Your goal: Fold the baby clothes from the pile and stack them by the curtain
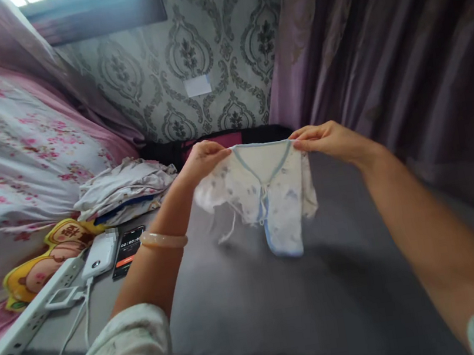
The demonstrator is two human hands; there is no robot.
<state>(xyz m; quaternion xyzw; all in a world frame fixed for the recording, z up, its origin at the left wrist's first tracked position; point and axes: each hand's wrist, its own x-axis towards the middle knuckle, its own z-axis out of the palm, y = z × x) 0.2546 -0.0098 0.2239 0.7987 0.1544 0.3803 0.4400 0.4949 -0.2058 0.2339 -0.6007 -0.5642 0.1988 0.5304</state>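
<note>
Closest to us are two pale sleeves [125,354] with soft marks on them, one on each arm. On the left side, a long white power strip [31,325] lies at a slant, with a white cord [85,319] near it. A ring-shaped bangle [164,240] is on the left wrist. Just beyond that arm, a black phone [129,253] lies beside a white box [100,254]. In the middle, a little white shirt [281,209] with blue edges hangs over the gray surface [248,312]. Its neck hole is at the top, on the far side, and its long way runs down from there to the blue bottom edge, which points back toward the person. Its tied front faces the person. The left hand [205,161] has its grip closed on one shoulder, and the right hand [324,138] pinches the other. Farther left is a pile of clothes [125,188]. At the back is a patterned wall [225,37].
</note>
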